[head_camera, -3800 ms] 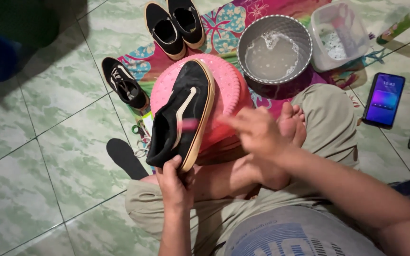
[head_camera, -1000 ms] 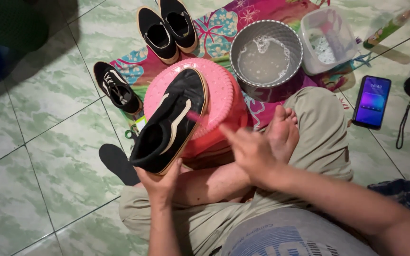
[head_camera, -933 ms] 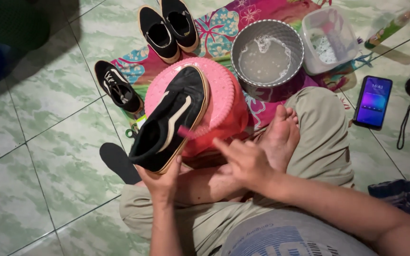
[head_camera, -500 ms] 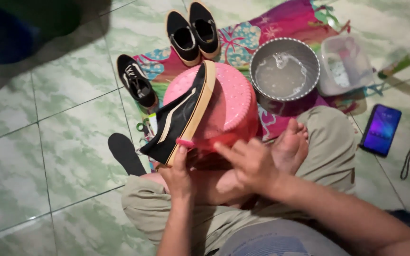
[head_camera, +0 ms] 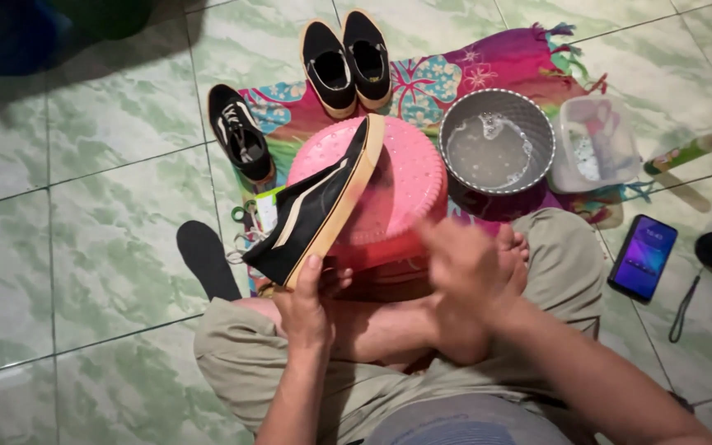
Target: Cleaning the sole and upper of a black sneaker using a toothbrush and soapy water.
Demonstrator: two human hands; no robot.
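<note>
My left hand (head_camera: 302, 305) grips the heel of a black shoe with a tan sole and a white stripe (head_camera: 315, 206). The shoe rests tilted on its side against an upturned pink basin (head_camera: 405, 181) in front of my crossed legs. My right hand (head_camera: 463, 264) is blurred by motion, just off the basin's near right edge and above my bare foot. Its fingers look closed. The thin pink brush it held a moment ago does not show in the blur.
A grey bowl of soapy water (head_camera: 455, 124) and a clear plastic tub (head_camera: 595, 144) stand on a colourful mat (head_camera: 496, 66). A pair of black shoes (head_camera: 346, 59), a single laced shoe (head_camera: 241, 132), a black insole (head_camera: 206, 259) and a phone (head_camera: 643, 255) lie around on the green tiled floor.
The shoe has turned further onto its side, sole edge up. My right hand has drawn away from the shoe to the right, and the pink brush is no longer visible.
</note>
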